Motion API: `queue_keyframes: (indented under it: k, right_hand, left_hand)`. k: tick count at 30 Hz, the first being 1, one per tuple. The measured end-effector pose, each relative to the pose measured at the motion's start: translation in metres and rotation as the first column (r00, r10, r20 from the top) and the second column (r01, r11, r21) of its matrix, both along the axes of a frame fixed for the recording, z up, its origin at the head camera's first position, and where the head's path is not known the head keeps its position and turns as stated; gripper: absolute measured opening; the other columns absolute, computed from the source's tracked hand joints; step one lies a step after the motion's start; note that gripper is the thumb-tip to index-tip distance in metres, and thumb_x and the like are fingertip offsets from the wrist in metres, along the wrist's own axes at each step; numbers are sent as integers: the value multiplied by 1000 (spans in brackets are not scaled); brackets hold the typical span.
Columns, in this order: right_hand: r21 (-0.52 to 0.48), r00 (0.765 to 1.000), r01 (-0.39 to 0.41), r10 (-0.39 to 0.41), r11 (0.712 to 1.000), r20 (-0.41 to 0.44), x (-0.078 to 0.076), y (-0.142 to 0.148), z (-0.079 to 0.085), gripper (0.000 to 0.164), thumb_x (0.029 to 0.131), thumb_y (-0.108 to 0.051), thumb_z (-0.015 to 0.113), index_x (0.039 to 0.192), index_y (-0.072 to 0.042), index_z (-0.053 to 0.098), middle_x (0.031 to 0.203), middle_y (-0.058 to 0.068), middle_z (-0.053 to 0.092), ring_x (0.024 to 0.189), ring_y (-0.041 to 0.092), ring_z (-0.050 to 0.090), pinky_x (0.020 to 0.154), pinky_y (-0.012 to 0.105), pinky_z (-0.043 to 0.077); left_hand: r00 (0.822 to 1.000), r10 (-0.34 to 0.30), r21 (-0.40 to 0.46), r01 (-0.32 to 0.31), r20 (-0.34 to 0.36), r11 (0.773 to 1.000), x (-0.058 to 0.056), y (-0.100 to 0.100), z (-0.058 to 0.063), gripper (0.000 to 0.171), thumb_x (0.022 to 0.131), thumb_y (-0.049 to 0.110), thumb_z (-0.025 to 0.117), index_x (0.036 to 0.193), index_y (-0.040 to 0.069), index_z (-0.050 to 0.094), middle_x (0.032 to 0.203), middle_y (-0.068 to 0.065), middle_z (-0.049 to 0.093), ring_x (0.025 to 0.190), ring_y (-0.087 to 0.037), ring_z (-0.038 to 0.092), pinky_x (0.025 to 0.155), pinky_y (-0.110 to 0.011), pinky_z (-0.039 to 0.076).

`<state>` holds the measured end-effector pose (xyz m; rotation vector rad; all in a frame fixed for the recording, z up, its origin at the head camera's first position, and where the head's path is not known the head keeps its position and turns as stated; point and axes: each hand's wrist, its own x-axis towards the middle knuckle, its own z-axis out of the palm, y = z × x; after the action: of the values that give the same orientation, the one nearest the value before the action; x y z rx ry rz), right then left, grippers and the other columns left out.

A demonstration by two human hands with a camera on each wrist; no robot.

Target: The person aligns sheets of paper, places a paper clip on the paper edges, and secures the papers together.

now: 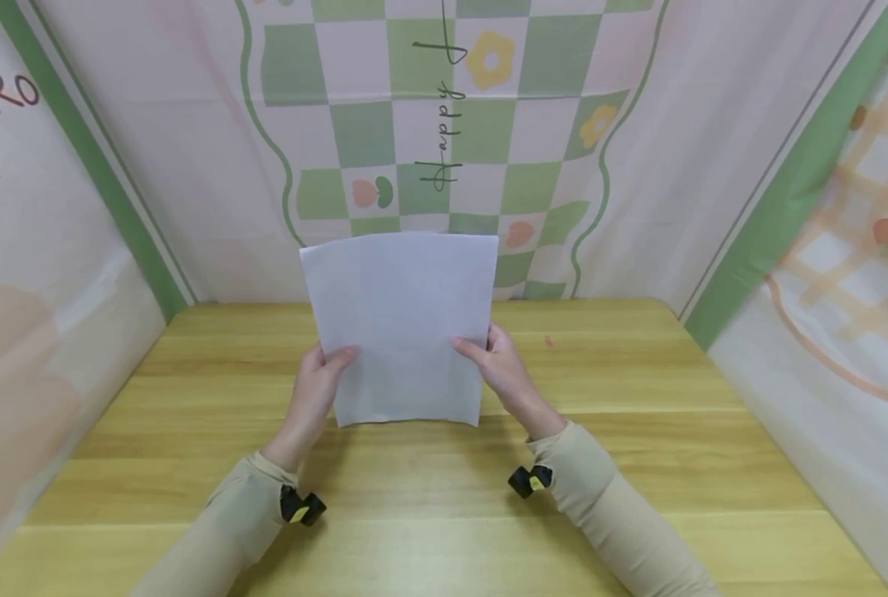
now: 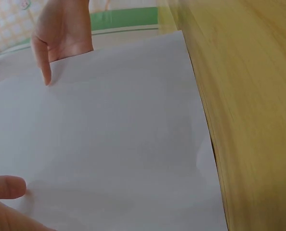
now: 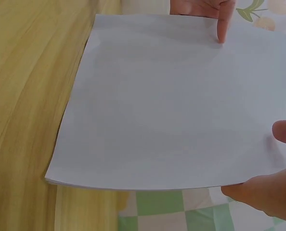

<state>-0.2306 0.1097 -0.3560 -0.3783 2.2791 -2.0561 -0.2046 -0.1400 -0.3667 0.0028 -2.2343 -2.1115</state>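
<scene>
Between both hands, a small stack of blank white paper [image 1: 406,323] is held up, tilted above the table, its top edge slightly bowed. Its layered edge shows at a corner in the right wrist view. My left hand [image 1: 317,394] grips the left side, thumb on the near face and fingers hidden behind. On the opposite side, my right hand [image 1: 507,373] grips the paper the same way. The lower edge is close to the wooden table [image 1: 414,531]; whether it touches I cannot tell. In the left wrist view the right hand [image 2: 63,33] appears at the far side.
A cloth with green and white checks [image 1: 361,133] hangs behind the table's back edge. Printed cloth stands at the left [image 1: 11,332] and right [image 1: 846,274]. Small black cameras are strapped at the left sleeve [image 1: 302,507] and right sleeve [image 1: 529,481].
</scene>
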Motion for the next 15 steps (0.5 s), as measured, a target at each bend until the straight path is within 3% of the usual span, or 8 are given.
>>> queue_keyframes:
  k: [15]
  right_hand:
    - [-8, 1000, 9, -9, 1000, -7, -3, -1, 16, 46, 94, -12, 56, 136, -1, 42, 136, 18, 50, 125, 31, 47, 107, 47, 34]
  left_hand:
    - [999, 44, 32, -44, -24, 999, -4, 1, 10, 39, 95, 13, 51, 131, -2, 47, 129, -21, 55, 114, -25, 52, 99, -37, 38]
